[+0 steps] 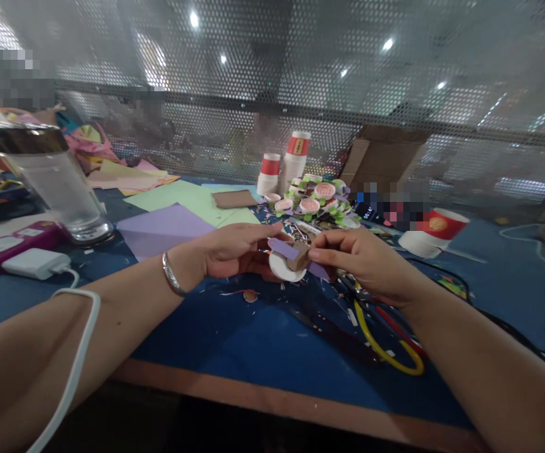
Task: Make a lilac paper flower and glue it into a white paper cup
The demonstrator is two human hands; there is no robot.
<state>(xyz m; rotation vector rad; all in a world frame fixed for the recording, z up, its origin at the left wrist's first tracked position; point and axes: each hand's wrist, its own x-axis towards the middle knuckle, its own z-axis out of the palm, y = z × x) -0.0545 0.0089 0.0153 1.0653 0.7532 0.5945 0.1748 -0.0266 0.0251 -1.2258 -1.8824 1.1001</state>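
Note:
Both hands meet over the blue table top [253, 340] around a small paper craft piece [288, 259]: a white round disc with a brown strip and a purple paper strip on it. My left hand [227, 251], with a silver bracelet on the wrist, grips the piece from the left, fingers closed around it. My right hand [366, 261] pinches the purple strip from the right with thumb and forefinger. Under the right hand lie yellow-handled scissors [385, 349] and paper scraps.
A glass jar with a metal lid [58, 185] stands at the left, beside a white charger [36, 263] with its cable over my left arm. Coloured paper sheets [173, 217], red-and-white paper cups [295, 157], a finished craft cluster [319, 198], a tipped cup [435, 233] and a mesh screen lie behind.

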